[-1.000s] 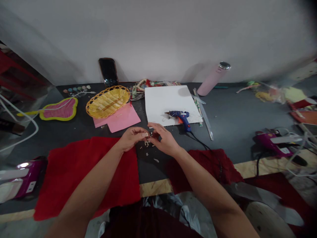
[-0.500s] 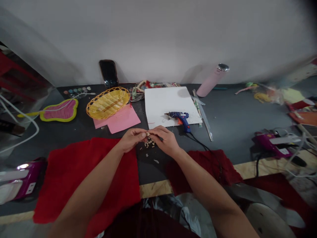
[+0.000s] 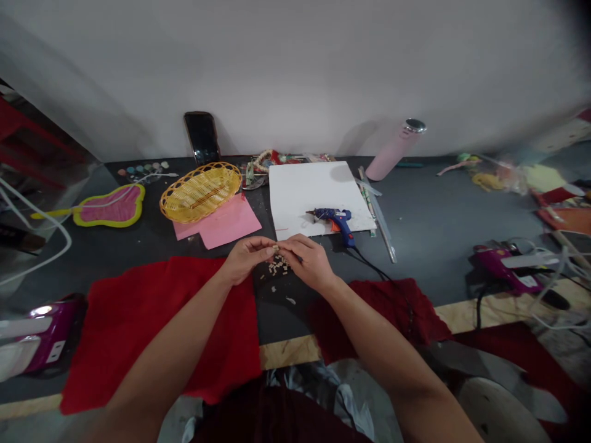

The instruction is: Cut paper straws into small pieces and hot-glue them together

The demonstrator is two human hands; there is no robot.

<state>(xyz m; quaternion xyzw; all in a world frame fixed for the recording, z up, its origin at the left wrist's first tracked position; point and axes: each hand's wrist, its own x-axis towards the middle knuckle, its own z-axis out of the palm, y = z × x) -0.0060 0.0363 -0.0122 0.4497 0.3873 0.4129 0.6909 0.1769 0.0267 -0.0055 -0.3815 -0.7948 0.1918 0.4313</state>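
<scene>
My left hand and my right hand meet at the fingertips near the middle of the dark table. Both are closed in a pinch on a small pale piece between them. Just below the fingers lies a little heap of pale pieces, partly hidden by the hands. A blue glue gun rests on the white board beyond my right hand, its black cord running down to the right.
Red cloth lies under my left forearm, darker red cloth under the right. Behind are a yellow basket on pink paper, a phone and a pink bottle. Purple devices stand at both sides.
The hands have barely moved and keep the pinch. The lower edge of the red cloth under my left forearm has shifted slightly.
</scene>
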